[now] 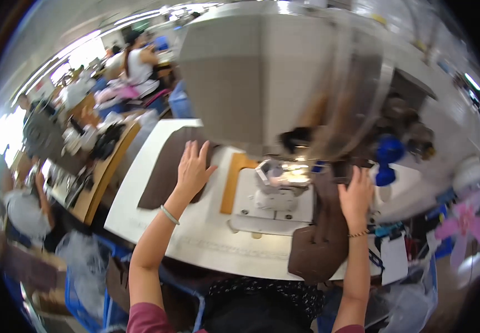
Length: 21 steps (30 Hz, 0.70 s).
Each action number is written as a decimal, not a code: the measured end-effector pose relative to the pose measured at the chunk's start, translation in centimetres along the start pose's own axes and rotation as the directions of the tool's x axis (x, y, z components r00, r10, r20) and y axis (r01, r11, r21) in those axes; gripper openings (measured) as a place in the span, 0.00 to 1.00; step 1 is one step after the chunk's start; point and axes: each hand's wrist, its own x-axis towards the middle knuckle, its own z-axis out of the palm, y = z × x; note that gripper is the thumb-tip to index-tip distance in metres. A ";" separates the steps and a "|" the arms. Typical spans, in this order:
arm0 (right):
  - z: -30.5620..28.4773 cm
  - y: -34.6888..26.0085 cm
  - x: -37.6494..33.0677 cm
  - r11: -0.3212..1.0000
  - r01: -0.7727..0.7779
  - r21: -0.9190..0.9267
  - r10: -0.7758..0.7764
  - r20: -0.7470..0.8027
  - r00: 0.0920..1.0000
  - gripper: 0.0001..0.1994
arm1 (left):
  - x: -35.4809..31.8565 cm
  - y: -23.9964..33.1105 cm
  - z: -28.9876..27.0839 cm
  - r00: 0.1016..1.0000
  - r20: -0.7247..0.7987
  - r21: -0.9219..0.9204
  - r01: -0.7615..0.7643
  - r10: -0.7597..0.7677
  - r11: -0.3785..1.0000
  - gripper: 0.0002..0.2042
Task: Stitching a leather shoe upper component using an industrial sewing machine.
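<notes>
My left hand (193, 167) lies with its fingers spread on a dark brown, leather-like panel (165, 175) at the left of the white sewing table. To the right, my right hand (356, 193) has its fingers stretched out beside a long brown panel (319, 244), which runs toward the table's front edge. A small dark block (341, 171) sits by its thumb and fingertips; whether they touch it I cannot tell. Between my hands is the lit needle area (284, 173) of a sewing machine (262, 72), whose large pale head is blurred.
An orange strip (233, 183) edges the machine's metal plate (273, 222). Blue knobs (387, 158) stand at the right, with a white card (394, 258) and small tools nearer. Blue-framed bins (84, 299) flank the table below. Other people (139, 66) work at the far left.
</notes>
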 end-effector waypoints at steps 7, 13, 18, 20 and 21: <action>-2.5 5.0 2.4 0.995 -0.056 0.077 0.060 -0.043 0.997 0.33 | 5.1 5.1 7.3 0.996 -0.077 0.101 0.044 -0.037 0.994 0.28; -2.6 4.6 2.4 0.945 -0.002 0.328 0.088 -0.247 0.965 0.31 | 5.4 4.5 1.2 0.920 -0.197 -0.612 0.154 -0.338 0.776 0.17; -3.6 5.6 2.7 0.779 -0.111 0.617 0.230 -0.116 0.966 0.19 | 0.4 11.4 -2.2 0.990 -0.112 -0.612 -0.003 -0.083 0.791 0.23; -4.1 6.1 2.8 0.726 -0.110 0.679 0.226 -0.085 0.971 0.17 | -2.0 13.2 -1.3 0.996 -0.025 -0.492 -0.084 0.082 0.867 0.21; -4.3 6.3 2.9 0.666 -0.113 0.737 0.219 -0.048 0.975 0.14 | -2.5 13.6 -1.1 0.987 0.076 -0.461 -0.093 0.143 0.883 0.21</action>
